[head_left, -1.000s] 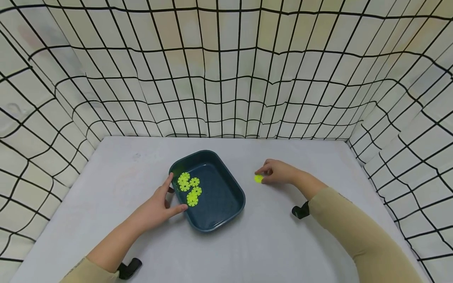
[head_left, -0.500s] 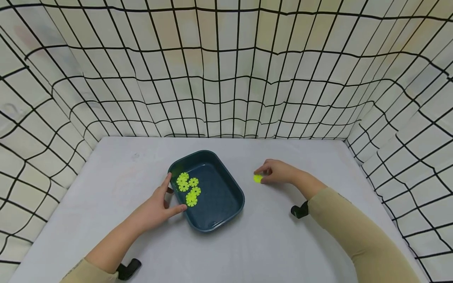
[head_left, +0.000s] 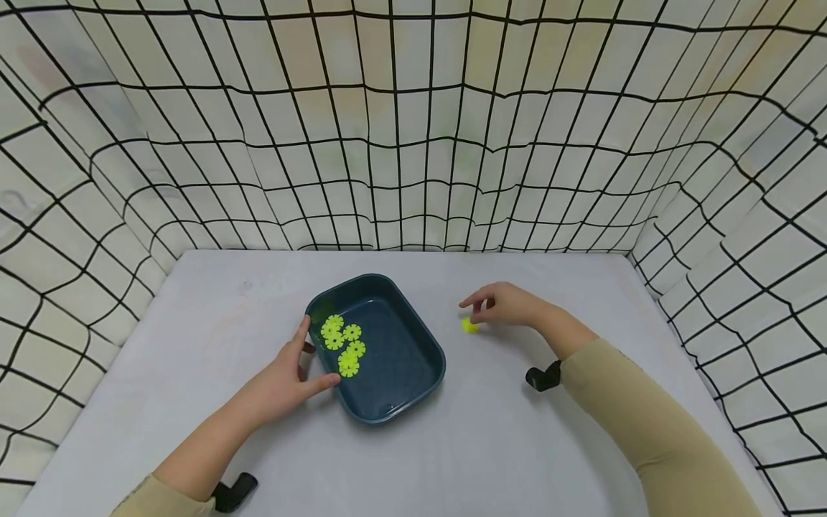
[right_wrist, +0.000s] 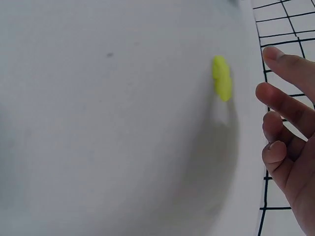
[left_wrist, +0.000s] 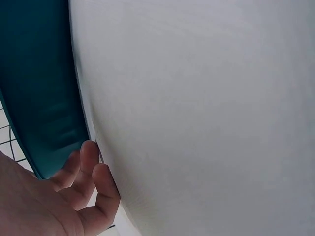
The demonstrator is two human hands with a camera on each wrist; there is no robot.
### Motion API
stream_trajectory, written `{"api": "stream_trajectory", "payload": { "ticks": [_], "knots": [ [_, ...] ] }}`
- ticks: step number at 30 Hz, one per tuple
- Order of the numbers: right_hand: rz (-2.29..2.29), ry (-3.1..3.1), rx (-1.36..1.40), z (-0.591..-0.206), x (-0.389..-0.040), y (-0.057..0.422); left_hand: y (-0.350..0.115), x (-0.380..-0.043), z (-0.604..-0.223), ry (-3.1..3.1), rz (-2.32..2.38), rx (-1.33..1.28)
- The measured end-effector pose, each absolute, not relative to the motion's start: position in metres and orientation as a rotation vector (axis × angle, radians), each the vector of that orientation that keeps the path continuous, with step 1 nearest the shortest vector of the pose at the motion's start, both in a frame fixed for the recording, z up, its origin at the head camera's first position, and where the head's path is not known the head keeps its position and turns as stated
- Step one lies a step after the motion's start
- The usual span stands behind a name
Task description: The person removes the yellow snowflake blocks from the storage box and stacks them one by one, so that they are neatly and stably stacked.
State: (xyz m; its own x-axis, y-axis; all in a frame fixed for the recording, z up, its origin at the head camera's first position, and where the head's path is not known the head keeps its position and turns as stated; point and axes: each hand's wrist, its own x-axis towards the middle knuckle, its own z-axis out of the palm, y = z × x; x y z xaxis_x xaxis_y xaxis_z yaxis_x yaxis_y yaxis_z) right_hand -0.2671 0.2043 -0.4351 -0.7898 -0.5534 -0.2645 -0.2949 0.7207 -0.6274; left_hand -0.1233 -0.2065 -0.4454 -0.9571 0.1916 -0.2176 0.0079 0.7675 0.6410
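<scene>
My left hand (head_left: 284,380) rests against the near left side of a dark teal tray (head_left: 413,345), its index finger and thumb spread apart along the rim. In the left wrist view, loosely bent fingers (left_wrist: 88,169) lie beside the tray's outer wall (left_wrist: 39,83). Several yellow-green notched plastic discs (head_left: 349,359) are gathered along that side inside the tray. To the right of the tray, my right hand (head_left: 510,305) hovers with relaxed fingers over a yellow disc (head_left: 469,327) on the table. The right wrist view shows this disc (right_wrist: 222,78) apart from the fingertips (right_wrist: 269,51).
A white-covered table (head_left: 491,445) carries everything. White walls hung with black netting (head_left: 413,165) rise at the back and on both sides. Black wrist mounts (head_left: 235,492) stick out below both sleeves.
My right hand has let go of the yellow disc and lifted slightly, its fingers spreading. The disc stays on the table. My left hand keeps its place at the tray.
</scene>
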Motion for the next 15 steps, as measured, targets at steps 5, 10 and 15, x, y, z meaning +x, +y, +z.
{"api": "stream_trajectory", "payload": {
  "ticks": [5,10,15],
  "knots": [
    [-0.832,2.468,-0.696,-0.425,-0.27,0.197,-0.206,-0.124,-0.446,2.694,0.981,0.156],
    [-0.854,2.444,-0.761,-0.416,-0.271,0.186,-0.206,-0.124,-0.446,2.701,0.975,0.152],
    [-0.869,2.417,-0.788,-0.405,-0.272,0.172,-0.206,-0.125,-0.447,2.704,0.969,0.157]
  ]
}}
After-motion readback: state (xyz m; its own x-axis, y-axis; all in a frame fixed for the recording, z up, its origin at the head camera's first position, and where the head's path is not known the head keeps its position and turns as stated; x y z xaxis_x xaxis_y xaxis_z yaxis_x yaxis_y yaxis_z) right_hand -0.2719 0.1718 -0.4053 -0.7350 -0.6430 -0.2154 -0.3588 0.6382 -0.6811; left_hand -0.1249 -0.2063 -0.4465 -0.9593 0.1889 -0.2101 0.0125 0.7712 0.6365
